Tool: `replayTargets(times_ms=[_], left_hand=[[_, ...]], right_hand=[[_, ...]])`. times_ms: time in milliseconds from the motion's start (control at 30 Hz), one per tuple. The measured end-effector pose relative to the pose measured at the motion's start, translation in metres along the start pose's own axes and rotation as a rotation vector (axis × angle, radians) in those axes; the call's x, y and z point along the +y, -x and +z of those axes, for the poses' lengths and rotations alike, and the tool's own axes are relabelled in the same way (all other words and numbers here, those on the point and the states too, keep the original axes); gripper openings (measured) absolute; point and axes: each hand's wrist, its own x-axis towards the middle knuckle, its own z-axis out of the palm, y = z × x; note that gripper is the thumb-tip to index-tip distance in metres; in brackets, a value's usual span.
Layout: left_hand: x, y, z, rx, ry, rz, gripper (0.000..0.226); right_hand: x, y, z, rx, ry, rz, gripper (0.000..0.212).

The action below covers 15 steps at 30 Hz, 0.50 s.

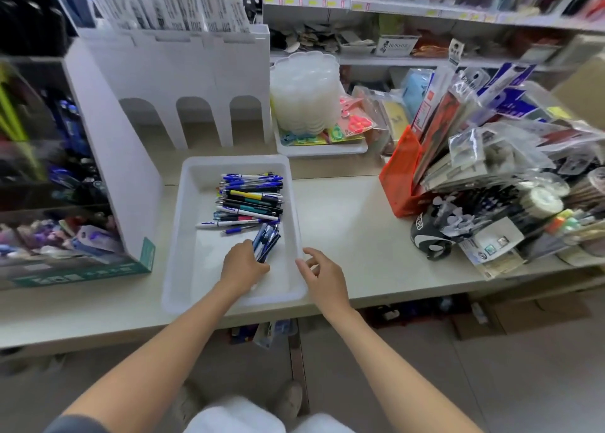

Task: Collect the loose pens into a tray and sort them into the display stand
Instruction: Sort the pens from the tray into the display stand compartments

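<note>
A white plastic tray (183,236) sits on the pale counter in front of me. A heap of pens (250,201), mostly blue, black and white, lies across its far half. My left hand (244,264) is inside the tray, shut on a bundle of blue pens (266,244) that points away from me. My right hand (322,273) rests at the tray's right rim with thumb and fingers apart and nothing in it. The white display stand (170,72) rises behind the tray, with three arched openings along its base.
A clear case of pens and markers (49,170) stands at the left. A stack of translucent lids in a white bin (307,95) sits behind the tray to the right. An orange rack (401,174) and a pile of packaged stationery (510,177) crowd the right side.
</note>
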Motion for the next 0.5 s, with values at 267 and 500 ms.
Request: replayTargets(times_ms=[267,500], left_hand=[[-0.011,0.001,-0.011,-0.077,-0.152,0.141,0.018],[-0.014,0.007,-0.018,-0.126,-0.12,0.16,0.022]], right_hand=[[-0.007,-0.002,-0.003,0.024,0.208,-0.154,0.038],[-0.025,-0.011,0.0,0.019,0.291,-0.239,0.044]])
